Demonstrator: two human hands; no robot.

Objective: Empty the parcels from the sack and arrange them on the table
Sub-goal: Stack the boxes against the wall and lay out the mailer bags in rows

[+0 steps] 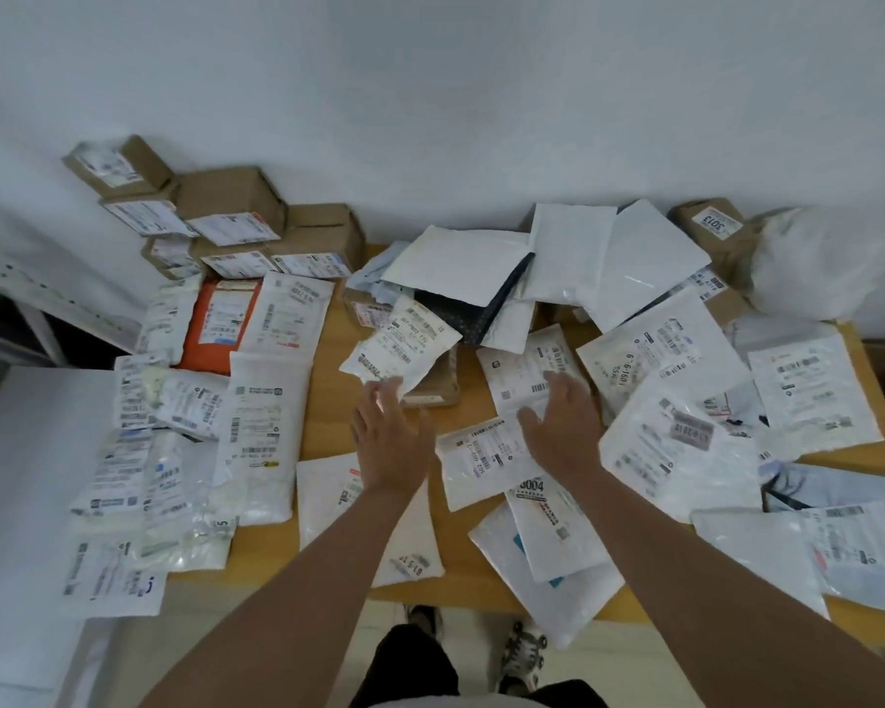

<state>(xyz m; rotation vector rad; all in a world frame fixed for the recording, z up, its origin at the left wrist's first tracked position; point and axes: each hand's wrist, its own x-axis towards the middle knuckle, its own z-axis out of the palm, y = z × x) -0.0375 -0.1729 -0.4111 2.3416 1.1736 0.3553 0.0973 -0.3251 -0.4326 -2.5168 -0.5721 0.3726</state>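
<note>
- Head view: the wooden tabletop (328, 360) is strewn with parcels; flat white mailers lie in rough rows at the left, brown boxes (236, 206) are stacked at the far-left corner against the wall, and a loose heap of mailers covers the centre and right.
- The sack (818, 268), pale and crumpled, sits at the far right corner against the wall; I cannot tell whether anything remains inside it.
- The left hand (389, 436) hovers with fingers spread and straight, holding nothing; its fingertips touch or nearly touch the near edge of a small labelled mailer (399, 344), which lies just beyond it, tilted, its long axis running from near-left to far-right.
- The right hand (563, 421) is likewise spread and empty, palm down over a white mailer (527, 375) in the heap; another labelled mailer (481, 459) lies between the two hands, just to the left of the right wrist.
- Judgement: the emptying looks largely done and the sorting is under way; the small labelled mailer is nearer the left hand, straight ahead of its fingers, so that hand seems best placed to take it; the bare strip of wood left of it offers a spot in line with the tidy rows.
</note>
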